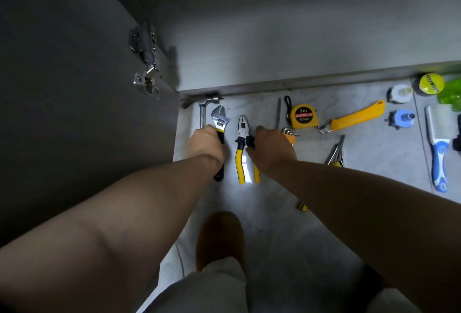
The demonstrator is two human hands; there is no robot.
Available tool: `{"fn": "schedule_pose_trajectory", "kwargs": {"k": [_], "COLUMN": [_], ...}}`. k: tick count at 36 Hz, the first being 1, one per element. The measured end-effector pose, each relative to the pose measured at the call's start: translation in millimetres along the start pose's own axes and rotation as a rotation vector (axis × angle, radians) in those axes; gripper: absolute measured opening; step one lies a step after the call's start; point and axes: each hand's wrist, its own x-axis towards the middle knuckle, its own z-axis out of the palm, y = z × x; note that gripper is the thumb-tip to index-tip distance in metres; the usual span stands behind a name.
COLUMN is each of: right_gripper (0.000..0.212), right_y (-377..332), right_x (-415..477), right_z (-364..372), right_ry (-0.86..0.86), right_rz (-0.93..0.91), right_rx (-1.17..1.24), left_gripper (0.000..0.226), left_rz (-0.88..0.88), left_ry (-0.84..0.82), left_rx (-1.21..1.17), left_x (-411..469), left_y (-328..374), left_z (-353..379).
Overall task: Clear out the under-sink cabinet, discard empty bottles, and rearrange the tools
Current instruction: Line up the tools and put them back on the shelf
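Tools lie in a row on the pale floor in front of the cabinet. My left hand (207, 143) grips the black handle of the adjustable wrench (220, 119), and a hammer (202, 108) lies just left of it. My right hand (273, 145) rests over the right handle of the yellow-and-black pliers (241, 148); its fingers are hidden, so the grip cannot be told. Beside that hand are a hex key set (290, 133) and a thin screwdriver shaft (279, 113).
Further right lie a yellow tape measure (302, 116), a yellow utility knife (356, 116), needle-nose pliers (336, 150), tape rolls (431, 83), a blue-handled brush (439, 143) and a green bottle (451, 90). The open cabinet door (74, 88) stands at left. My foot (219, 238) is below.
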Motion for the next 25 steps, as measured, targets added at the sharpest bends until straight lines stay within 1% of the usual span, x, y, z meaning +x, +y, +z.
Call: {"fn": "schedule_pose_trajectory", "kwargs": {"k": [4, 7, 9, 10, 12, 14, 16, 17, 19, 21, 22, 25], "right_gripper": [0.028, 0.028, 0.038, 0.045, 0.059, 0.068, 0.071, 0.072, 0.073, 0.075, 0.075, 0.076], "right_y": [5, 17, 30, 38, 53, 68, 82, 87, 93, 93, 92, 88], "right_x": [-2, -6, -9, -11, -15, -19, -23, -25, -29, -31, -31, -30], "right_z": [-4, -16, -29, -37, -53, -65, -72, -74, -73, -67, -63, -49], "right_ry": [-0.034, -0.103, -0.221, -0.286, -0.390, -0.449, -0.449, -0.430, -0.387, -0.338, -0.316, -0.247], "right_rz": [-0.040, -0.166, -0.277, -0.299, -0.292, -0.286, -0.288, -0.293, -0.297, -0.306, -0.313, -0.317], "right_rx": [0.019, -0.104, -0.206, -0.236, -0.264, -0.265, -0.240, -0.235, -0.239, -0.252, -0.266, -0.293], "left_gripper": [0.015, 0.015, 0.018, 0.021, 0.027, 0.030, 0.031, 0.036, 0.054, 0.073, 0.078, 0.080], "left_rz": [0.015, 0.042, 0.068, 0.089, 0.152, 0.260, 0.404, 0.467, 0.537, 0.549, 0.543, 0.503], "left_ry": [-0.006, 0.001, 0.014, 0.027, 0.065, 0.090, 0.097, 0.093, 0.044, -0.011, -0.026, -0.048], "left_rx": [0.024, 0.053, 0.072, 0.093, 0.121, 0.114, 0.145, 0.174, 0.234, 0.296, 0.318, 0.289], "left_x": [0, -2, -4, -5, -7, -11, -17, -20, -27, -34, -36, -40], "left_y": [0, 0, 2, 4, 8, 13, 18, 20, 24, 27, 28, 33], "left_z": [-1, -2, -3, -4, -6, -7, -5, -3, 3, 11, 15, 22]}}
